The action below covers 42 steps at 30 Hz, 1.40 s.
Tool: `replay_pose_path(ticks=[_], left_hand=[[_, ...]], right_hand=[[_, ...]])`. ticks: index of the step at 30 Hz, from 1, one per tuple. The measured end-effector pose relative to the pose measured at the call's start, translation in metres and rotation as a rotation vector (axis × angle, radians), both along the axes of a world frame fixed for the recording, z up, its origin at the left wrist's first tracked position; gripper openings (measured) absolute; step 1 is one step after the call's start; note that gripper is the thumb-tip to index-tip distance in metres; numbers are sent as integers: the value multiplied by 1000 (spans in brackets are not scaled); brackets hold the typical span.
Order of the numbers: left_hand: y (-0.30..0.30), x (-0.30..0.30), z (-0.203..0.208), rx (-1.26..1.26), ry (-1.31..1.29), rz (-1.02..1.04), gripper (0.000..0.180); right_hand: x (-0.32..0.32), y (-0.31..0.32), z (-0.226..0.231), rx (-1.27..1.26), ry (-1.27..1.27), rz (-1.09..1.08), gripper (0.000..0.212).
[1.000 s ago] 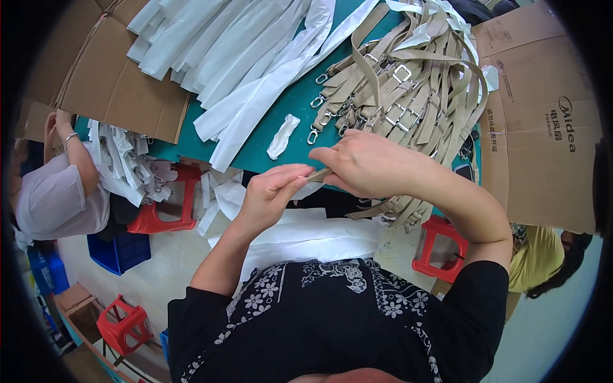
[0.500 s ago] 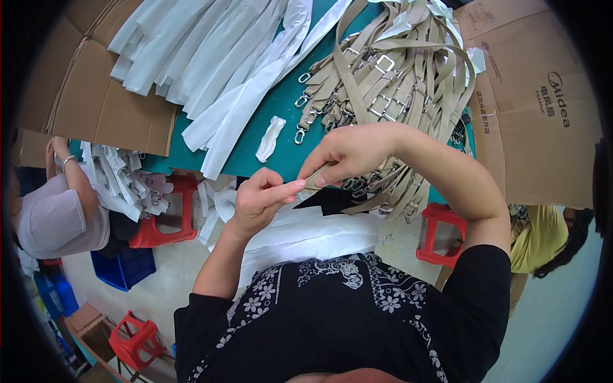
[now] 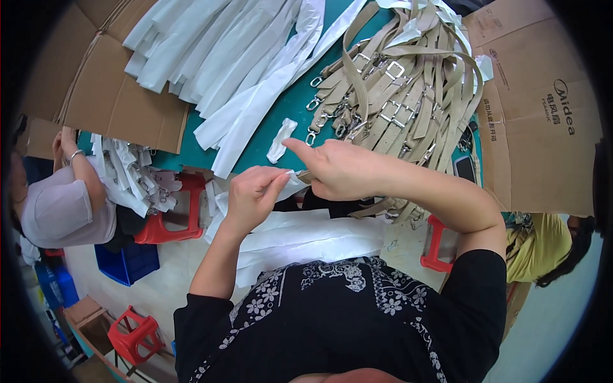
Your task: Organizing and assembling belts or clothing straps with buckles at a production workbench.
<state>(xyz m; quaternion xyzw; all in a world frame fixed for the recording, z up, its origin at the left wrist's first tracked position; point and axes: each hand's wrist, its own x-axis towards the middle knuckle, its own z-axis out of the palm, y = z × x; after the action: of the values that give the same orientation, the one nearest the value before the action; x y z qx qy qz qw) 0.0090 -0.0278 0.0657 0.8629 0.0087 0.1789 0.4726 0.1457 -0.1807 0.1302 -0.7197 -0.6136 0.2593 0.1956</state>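
In front of my chest, my left hand (image 3: pixel 252 195) is closed, thumb and fingertips pinching the edge of a thin white sleeve (image 3: pixel 294 180). Between my two hands shows the short end of a beige strap (image 3: pixel 306 175), at the mouth of that sleeve. My right hand (image 3: pixel 345 169) is curled over the strap, its thumb stretched out toward the upper left; its other fingers are partly hidden. A crumpled white piece (image 3: pixel 281 142) lies on the green table (image 3: pixel 252 150) just beyond my hands. More white sleeves (image 3: pixel 319 237) rest across my lap.
Flat white sleeves (image 3: pixel 223 57) cover the table's far left. A heap of beige straps with metal clips and buckles (image 3: pixel 402 89) lies at right, a phone (image 3: pixel 464 168) beside it. Cardboard boxes (image 3: pixel 140 102) flank the table. Co-workers sit left (image 3: pixel 64 210) and right (image 3: pixel 543 246).
My right thumb has lifted off the strap and stretched out. My left fingers have changed from a pointing shape to a pinch on the white sleeve. The view has shifted slightly.
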Motion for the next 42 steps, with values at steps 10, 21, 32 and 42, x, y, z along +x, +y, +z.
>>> replay_pose_path(ticks=[10,21,32,42], left_hand=[[21,-34,-28,138,-49,216,13],[45,-60,-49,-123,-58,424,15],[12,-29,-18,-250,-259,91,16],[-10,-25,-11,-79,-255,170,12]], right_hand=[[66,20,-19,-21,-295,209,59],[49,24,84,89,-356,250,16],[22,18,88,-10,-402,285,15],[2,12,54,24,-478,100,20]])
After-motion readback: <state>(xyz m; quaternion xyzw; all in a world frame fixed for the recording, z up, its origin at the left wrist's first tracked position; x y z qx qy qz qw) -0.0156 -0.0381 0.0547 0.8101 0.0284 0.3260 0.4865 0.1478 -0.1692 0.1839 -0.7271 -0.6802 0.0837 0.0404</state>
